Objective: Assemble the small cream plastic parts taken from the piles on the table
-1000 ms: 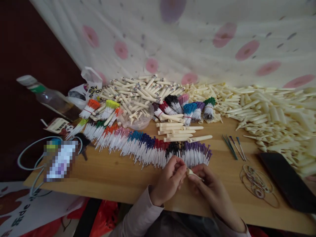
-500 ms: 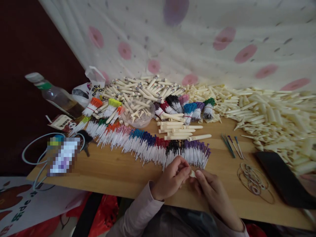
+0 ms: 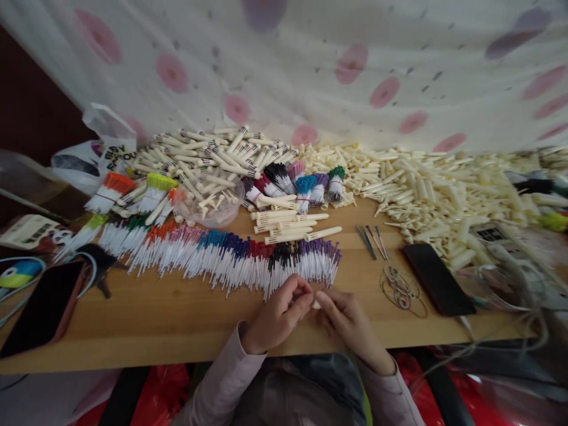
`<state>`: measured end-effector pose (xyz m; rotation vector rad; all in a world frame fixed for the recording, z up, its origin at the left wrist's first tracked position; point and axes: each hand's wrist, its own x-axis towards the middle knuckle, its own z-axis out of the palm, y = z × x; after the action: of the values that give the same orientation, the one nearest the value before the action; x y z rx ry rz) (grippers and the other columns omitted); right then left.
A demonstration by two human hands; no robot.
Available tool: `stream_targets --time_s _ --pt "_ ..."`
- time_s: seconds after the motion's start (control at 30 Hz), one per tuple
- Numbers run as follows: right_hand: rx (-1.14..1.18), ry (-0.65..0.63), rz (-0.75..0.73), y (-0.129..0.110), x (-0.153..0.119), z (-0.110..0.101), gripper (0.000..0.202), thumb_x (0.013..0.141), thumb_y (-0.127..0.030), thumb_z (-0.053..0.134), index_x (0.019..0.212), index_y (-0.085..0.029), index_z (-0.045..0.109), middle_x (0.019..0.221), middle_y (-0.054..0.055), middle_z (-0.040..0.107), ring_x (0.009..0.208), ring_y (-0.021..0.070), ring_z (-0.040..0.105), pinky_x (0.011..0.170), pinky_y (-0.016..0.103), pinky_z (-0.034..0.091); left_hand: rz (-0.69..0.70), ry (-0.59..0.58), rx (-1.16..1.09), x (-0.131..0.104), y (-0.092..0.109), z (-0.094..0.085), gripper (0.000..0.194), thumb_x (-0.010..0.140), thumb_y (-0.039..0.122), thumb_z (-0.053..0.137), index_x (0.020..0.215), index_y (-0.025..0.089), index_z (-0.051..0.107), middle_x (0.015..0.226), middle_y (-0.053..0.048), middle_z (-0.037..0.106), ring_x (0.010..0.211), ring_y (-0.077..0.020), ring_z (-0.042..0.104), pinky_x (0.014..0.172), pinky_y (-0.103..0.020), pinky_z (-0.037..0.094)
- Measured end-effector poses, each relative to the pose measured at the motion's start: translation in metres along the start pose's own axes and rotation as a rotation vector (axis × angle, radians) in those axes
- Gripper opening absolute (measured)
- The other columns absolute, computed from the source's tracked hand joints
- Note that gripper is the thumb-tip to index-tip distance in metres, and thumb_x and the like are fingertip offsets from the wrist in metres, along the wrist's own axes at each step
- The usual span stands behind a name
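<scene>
Close together at the table's front edge, both my hands are closed in a pinch. Between the fingertips of my left hand [image 3: 281, 313] and my right hand [image 3: 350, 325] shows a small cream plastic piece [image 3: 316, 305]. Most of it is hidden by the fingers. Just beyond the hands lies a long row of pen refills [image 3: 239, 260], white with coloured ends, sorted by colour. Several cream pen barrels [image 3: 288, 228] with slotted ends lie behind the row. Rubber-banded refill bundles [image 3: 305, 192] stand behind those.
A clear plastic tub [image 3: 213, 207] holds small cream parts. Heaps of pen barrels [image 3: 412, 183] line the curtain. To the right are tweezers [image 3: 366, 242], loose rubber bands [image 3: 402, 290] and a black phone [image 3: 437, 281]. Another phone [image 3: 44, 305] and a bottle [image 3: 39, 189] are at left.
My view has turned to the right, so the table's things appear further left. Both hands keep their pinch around the small piece. The left phone's screen, bright before, looks dark.
</scene>
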<state>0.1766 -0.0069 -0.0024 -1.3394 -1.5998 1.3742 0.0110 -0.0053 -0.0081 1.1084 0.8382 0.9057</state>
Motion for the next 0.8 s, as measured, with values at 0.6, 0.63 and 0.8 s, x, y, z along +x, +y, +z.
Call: stream_targets --time_s 0.6,0.63,0.8 --pt "0.105 -0.06 0.069 0.0078 -0.003 -0.0033 0.053 0.096 -0.061 0.044 0.066 -0.018 0.054 0.039 -0.007 0.042 0.033 0.0073 0.037 0.038 0.02 0.027 -0.027 -0.038 0.05 0.0002 -0.0024 -0.0007 0.02 0.097 0.04 0.05 0.09 0.021 0.049 0.064 0.008 0.042 0.052 -0.0078 0.036 0.047 -0.021 0.03" --pt "0.088 -0.061 0.063 0.0072 -0.0028 -0.0041 0.058 0.097 -0.062 0.038 0.062 -0.018 0.053 0.037 -0.006 0.042 0.032 0.0076 0.037 0.039 0.02 0.028 -0.028 -0.033 0.047 0.0 -0.0023 -0.0008 0.021 0.097 0.04 0.05 0.09 0.021 0.049 0.065 0.008 0.042 0.052 -0.0079 0.037 0.048 -0.021 0.03" --pt "0.021 -0.088 -0.011 0.0 -0.0015 -0.0098 0.048 0.095 -0.056 0.051 0.066 -0.018 0.056 0.045 -0.006 0.046 0.038 0.0081 0.042 0.041 0.02 0.031 -0.04 -0.013 0.028 0.0002 -0.0004 -0.0008 0.021 0.096 0.041 0.05 0.09 0.021 0.049 0.065 0.007 0.042 0.052 -0.0079 0.037 0.047 -0.021 0.03"
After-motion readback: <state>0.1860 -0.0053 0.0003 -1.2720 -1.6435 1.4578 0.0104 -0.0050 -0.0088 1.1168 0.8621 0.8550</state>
